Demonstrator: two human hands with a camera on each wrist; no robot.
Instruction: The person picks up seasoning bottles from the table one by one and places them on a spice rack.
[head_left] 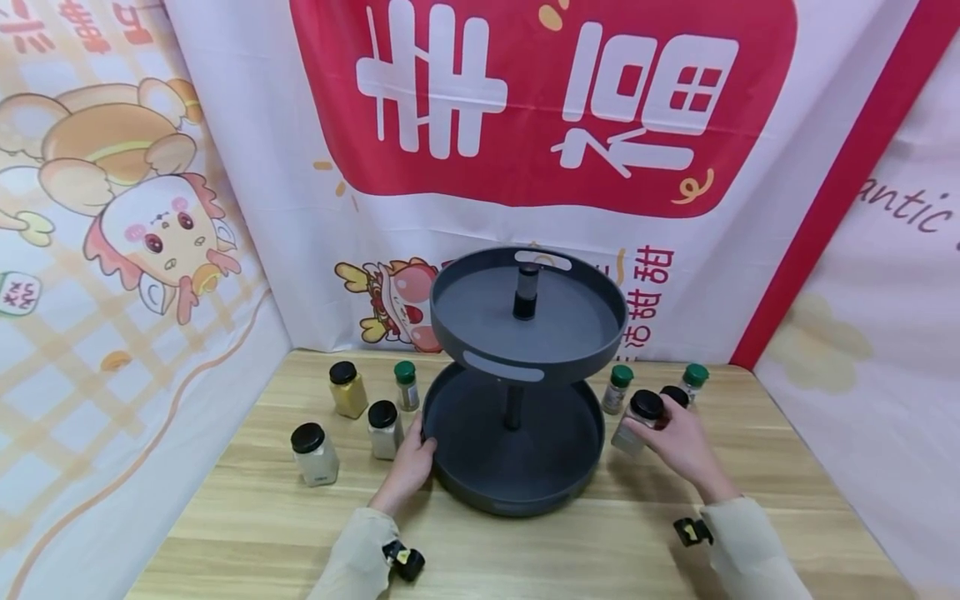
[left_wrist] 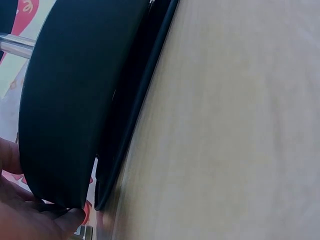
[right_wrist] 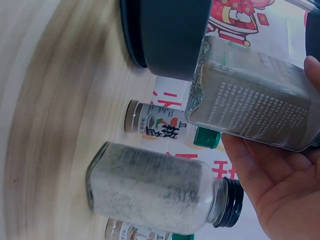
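Note:
A dark grey two-tier round tray stand [head_left: 517, 502] stands on the wooden table. My left hand [head_left: 411, 468] grips the left wall of its lower tier; in the left wrist view the thumb and fingers [left_wrist: 70, 220] pinch the tray wall [left_wrist: 70, 100]. To the right of the stand, my right hand [head_left: 684, 446] holds a black-lidded square glass spice jar [head_left: 632, 435]. In the right wrist view this jar [right_wrist: 250, 95] holds grey-brown powder and is raised off the table. Both tiers of the stand show bare floors.
Near the right hand stand another black-lidded jar [right_wrist: 150, 185] and green-capped bottles [head_left: 617, 390] [head_left: 694, 377]. Left of the stand are a yellow-filled jar [head_left: 349, 397], two pale-filled jars [head_left: 317, 461] [head_left: 386, 435] and a green-capped bottle [head_left: 407, 388]. Printed cloth [head_left: 247, 167] hangs behind the table.

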